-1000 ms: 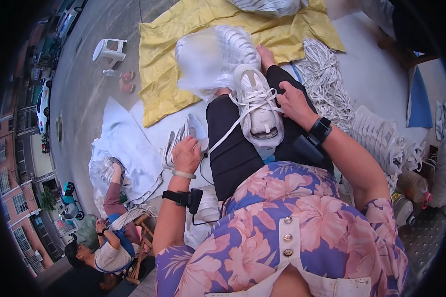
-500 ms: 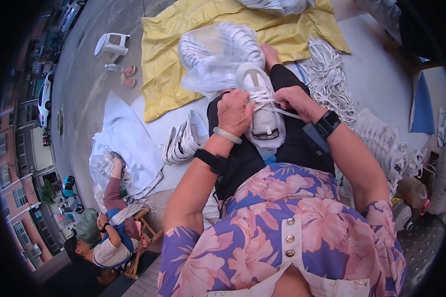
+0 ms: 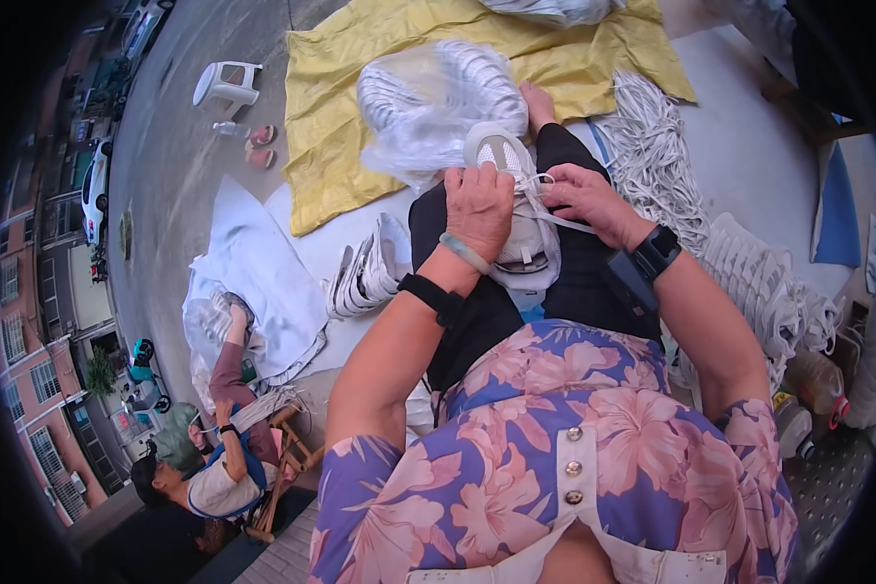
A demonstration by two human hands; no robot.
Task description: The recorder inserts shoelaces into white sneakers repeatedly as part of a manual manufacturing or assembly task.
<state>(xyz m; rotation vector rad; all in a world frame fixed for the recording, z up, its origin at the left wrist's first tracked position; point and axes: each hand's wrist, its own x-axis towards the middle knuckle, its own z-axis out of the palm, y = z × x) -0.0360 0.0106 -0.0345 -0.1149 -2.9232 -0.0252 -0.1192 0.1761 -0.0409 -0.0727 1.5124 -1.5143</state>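
The scene is outdoors on grey pavement [image 3: 165, 165], with a yellow cloth [image 3: 350, 88] spread ahead and a white sheet [image 3: 263, 273] to the left; a clear plastic bag of white shoes [image 3: 428, 97] sits on the yellow cloth, a heap of white laces [image 3: 652, 146] lies to the right, and a row of white shoes [image 3: 769, 292] curves beside the right arm; a small white stool [image 3: 226, 83] stands far left, and another seated person [image 3: 214, 467] works at lower left. Both forearms reach forward from the flowered top, bent at the elbows, over the lap in black trousers; a white sneaker [image 3: 516, 224] rests on the lap, toe pointing away; the left hand [image 3: 479, 206] lies on the shoe's left side, fingers curled and closed over its upper; the right hand [image 3: 586, 200] is just beside it, fingers pinched shut on a white lace [image 3: 555, 216] running across the shoe.
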